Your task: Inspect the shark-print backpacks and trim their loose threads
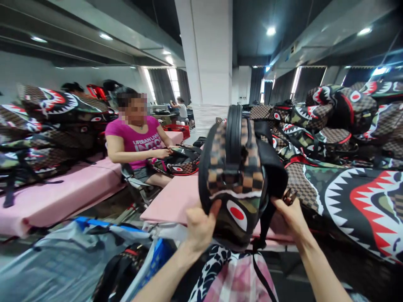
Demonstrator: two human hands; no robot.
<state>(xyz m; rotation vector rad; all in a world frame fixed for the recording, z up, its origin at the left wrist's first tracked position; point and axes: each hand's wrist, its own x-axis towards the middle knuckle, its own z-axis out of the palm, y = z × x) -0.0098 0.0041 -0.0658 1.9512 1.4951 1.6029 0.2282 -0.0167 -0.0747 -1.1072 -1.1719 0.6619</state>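
I hold a checkered backpack (234, 176) up before me, with a camouflage part and a red-and-white eye. Its black top handle and zip face upward, and a black shoulder strap (276, 172) loops out on its right. My left hand (201, 226) is closed on the lower left edge, thumb against the camouflage panel. My right hand (291, 214) is closed at the right side, by the strap. Small dark thread snips (289, 197) appear to stick up from its fingers. Those fingertips are partly hidden behind the strap.
Shark-mouth backpacks (362, 205) are heaped on the right, with more piled on the left pink table (72, 197). A seated person (135, 138) across from me handles another bag. A lined blue crate (157, 256) holding a bag stands at lower left. A white pillar (208, 54) rises behind.
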